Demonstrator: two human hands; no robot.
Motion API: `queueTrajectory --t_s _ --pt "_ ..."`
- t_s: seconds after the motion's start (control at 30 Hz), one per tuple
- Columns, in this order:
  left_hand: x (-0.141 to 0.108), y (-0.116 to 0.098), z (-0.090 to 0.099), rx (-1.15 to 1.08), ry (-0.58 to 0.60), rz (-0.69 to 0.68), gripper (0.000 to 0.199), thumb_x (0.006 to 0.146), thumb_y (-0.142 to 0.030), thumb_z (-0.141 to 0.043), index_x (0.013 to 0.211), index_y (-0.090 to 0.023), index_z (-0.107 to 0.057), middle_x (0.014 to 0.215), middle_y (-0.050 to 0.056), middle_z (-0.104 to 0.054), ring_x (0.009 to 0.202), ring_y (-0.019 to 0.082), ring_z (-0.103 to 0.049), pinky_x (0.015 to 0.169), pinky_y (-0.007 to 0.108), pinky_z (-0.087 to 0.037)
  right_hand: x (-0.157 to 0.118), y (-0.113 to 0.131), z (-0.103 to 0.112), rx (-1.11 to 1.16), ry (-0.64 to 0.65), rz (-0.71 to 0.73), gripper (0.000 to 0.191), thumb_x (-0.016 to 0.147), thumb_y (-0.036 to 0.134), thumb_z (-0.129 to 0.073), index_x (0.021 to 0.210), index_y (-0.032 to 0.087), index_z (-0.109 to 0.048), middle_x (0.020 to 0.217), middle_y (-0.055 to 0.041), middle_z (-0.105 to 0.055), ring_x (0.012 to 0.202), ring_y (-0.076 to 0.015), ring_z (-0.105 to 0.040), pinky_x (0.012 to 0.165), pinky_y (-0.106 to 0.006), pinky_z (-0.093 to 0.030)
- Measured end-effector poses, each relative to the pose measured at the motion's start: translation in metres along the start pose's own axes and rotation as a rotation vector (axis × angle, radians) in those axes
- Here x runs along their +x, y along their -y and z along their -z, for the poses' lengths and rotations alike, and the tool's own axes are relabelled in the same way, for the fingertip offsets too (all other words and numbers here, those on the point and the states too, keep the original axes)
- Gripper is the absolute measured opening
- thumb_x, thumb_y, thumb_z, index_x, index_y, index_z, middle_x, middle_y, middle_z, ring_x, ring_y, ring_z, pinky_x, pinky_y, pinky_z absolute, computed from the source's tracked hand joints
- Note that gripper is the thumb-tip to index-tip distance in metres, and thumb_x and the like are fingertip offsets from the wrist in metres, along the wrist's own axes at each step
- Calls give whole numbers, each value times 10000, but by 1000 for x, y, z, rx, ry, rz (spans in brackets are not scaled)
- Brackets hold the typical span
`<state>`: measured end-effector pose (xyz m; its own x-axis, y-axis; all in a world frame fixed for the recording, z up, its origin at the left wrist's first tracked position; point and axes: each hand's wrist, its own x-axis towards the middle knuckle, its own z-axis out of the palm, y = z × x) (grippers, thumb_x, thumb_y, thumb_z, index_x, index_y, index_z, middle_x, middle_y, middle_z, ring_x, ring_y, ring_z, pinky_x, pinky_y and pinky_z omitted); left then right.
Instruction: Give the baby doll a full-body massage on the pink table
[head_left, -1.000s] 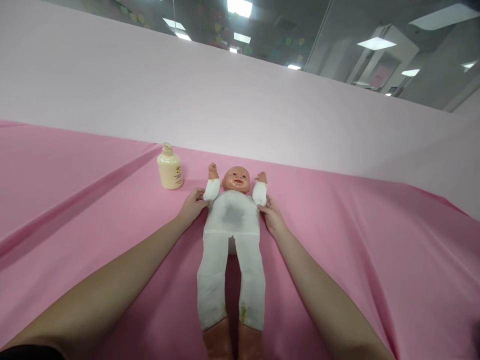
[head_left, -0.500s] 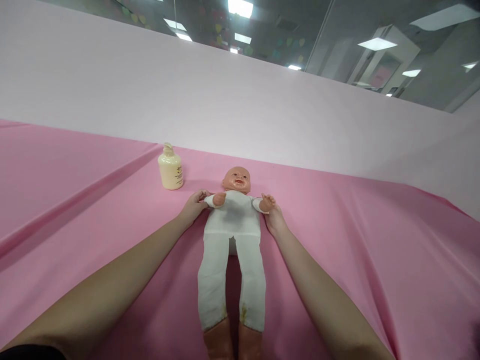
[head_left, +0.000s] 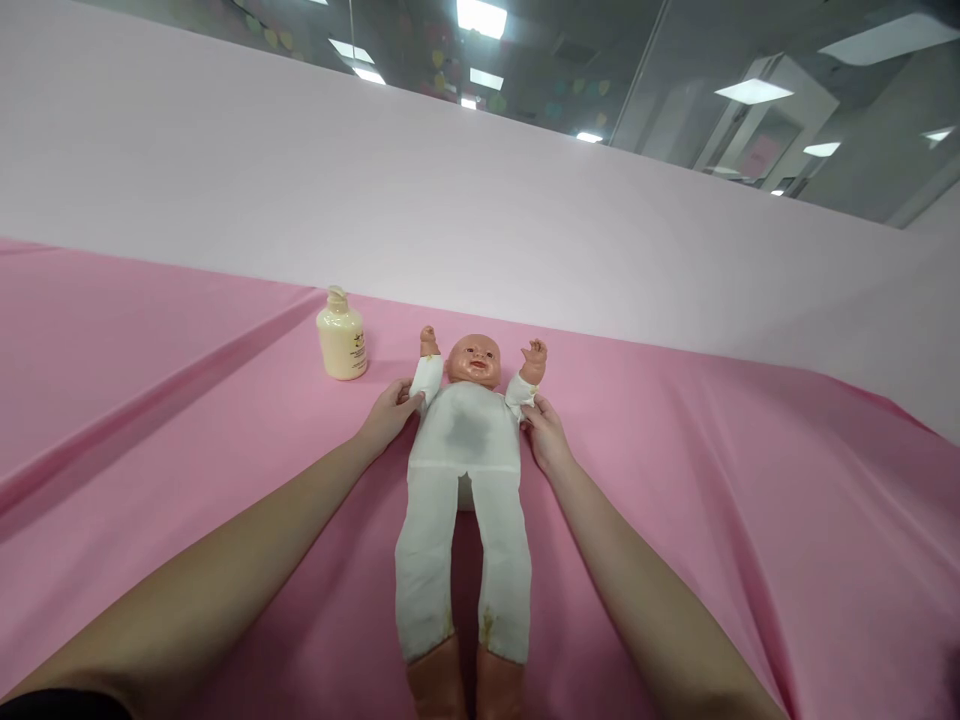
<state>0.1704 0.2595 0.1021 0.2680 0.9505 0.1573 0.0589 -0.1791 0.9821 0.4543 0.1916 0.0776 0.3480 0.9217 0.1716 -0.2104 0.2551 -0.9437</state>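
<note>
You have a baby doll (head_left: 465, 470) with a hard, glossy plastic head and a soft white cloth body lying face up on the pink cloth-covered table (head_left: 750, 520), roughly midway between its left and right edges and set back toward the far edge, its legs pointing at you. Your left hand (head_left: 386, 415) pinches the doll's white sleeve on one side, and your right hand (head_left: 546, 437) pinches the other sleeve just below the raised plastic fist; both doll arms stand up beside the head.

Judging by the way the trunk and legs lie flat and limp, the body is stuffed fabric: light, floppy, and unlikely to hold any pose you do not support. The head, fists and feet look rigid and smooth, so they may slip in bare fingers, while the cloth sleeves give you a surer grip. Holding at the upper arms, as you do now, steers the limbs well, but for lifting you would probably want a palm under the trunk and the head. Nothing here looks fragile.

A cream plastic pump bottle (head_left: 342, 334) stands upright near the doll's head, toward the left, apart from your left hand.
</note>
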Motion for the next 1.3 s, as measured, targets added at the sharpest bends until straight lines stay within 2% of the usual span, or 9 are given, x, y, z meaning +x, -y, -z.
queueTrajectory --t_s 0.23,0.67,0.83,1.03,1.17,1.3 --pt "0 2 3 56 -16 19 445 818 -502 -573 1128 -183 -569 1044 59 -640 920 215 -570 739 297 -426 -3 4 -3 -19 33 -38 327 782 381 -678 1057 216 -614 992 -23 -664 850 -181 -593 755 -301 -456" --pt "-3 -2 6 72 32 33 392 832 -495 -536 1048 -180 -624 979 46 -657 882 219 -561 730 297 -412 -9 13 -8 -29 58 -60 306 759 355 -663 1019 193 -646 974 -39 -683 879 -220 -604 804 -350 -463" --pt "-4 -4 6 21 29 47 323 786 -375 -565 1032 -178 -632 981 46 -656 890 223 -568 728 298 -428 -5 10 -6 -19 46 -61 288 723 271 -644 1002 206 -634 975 -28 -677 881 -216 -607 814 -359 -472" --pt "-1 0 6 -171 115 -14 369 641 -162 -526 996 -175 -627 991 39 -646 928 219 -575 765 308 -459 -3 8 -6 31 47 -30 302 623 198 -656 923 213 -627 962 -23 -672 952 -225 -608 881 -380 -472" --pt "4 10 6 -202 132 0 334 592 -144 -542 912 -165 -635 1025 54 -645 943 233 -583 797 340 -469 -8 14 -6 40 64 -36 132 653 256 -641 778 219 -620 1028 -20 -657 1023 -228 -591 907 -376 -467" --pt "3 7 5 -164 131 -21 320 645 -180 -547 952 -169 -635 1014 53 -653 944 227 -582 799 333 -463 -7 15 -8 45 40 -30 176 636 272 -680 795 214 -634 1031 -30 -658 994 -221 -598 869 -350 -470"
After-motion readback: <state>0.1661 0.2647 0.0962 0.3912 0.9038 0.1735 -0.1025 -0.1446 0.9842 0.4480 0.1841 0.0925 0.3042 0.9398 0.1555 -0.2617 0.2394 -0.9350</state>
